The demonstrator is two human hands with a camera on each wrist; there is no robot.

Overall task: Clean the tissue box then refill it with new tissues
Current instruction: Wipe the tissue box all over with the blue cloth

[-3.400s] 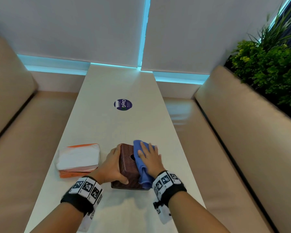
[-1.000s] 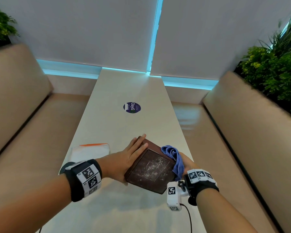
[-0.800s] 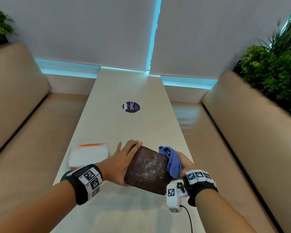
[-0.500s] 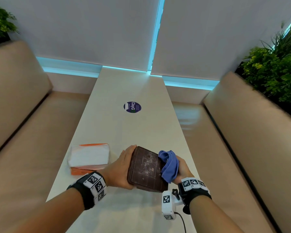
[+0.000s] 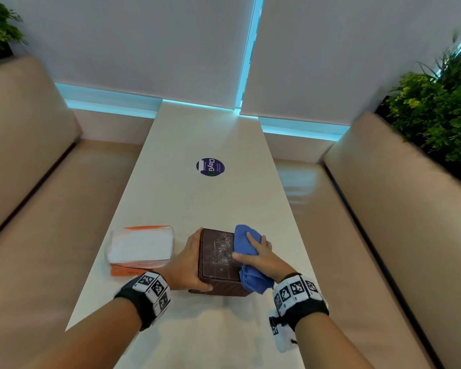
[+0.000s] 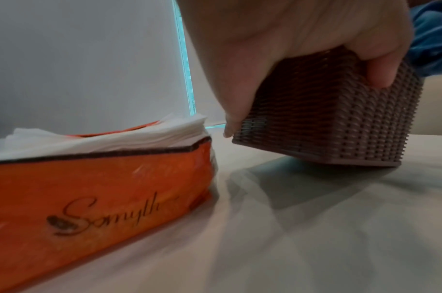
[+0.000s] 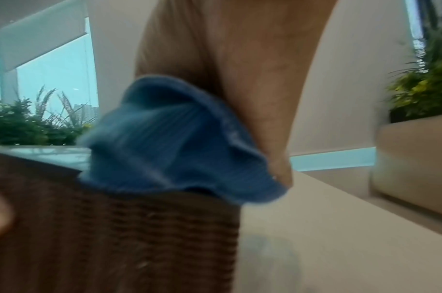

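A brown woven tissue box [image 5: 216, 265] stands on the white table [image 5: 208, 203] near its front. The face turned up is smooth and flecked with white specks. My left hand [image 5: 188, 262] grips the box's left side, with the thumb [image 6: 380, 69] curled over the near wall of the box [image 6: 327, 123]. My right hand [image 5: 260, 258] lies flat on a blue cloth [image 5: 245, 249] and presses it onto the right part of the top face. The cloth [image 7: 177, 142] bunches over the box's edge [image 7: 114, 237]. An orange tissue pack [image 5: 141, 249] with white tissues showing lies left of the box.
A round purple sticker [image 5: 210, 167] sits mid-table. Beige benches run along the left [image 5: 51, 209] and right [image 5: 370, 235] sides. Green plants [image 5: 437, 121] stand behind the right bench. The tissue pack [image 6: 96, 188] lies a short gap from the box.
The box was tipped up toward me between both hands and now sits down on the table. My right hand has brought the cloth from the box's right side onto its top face.
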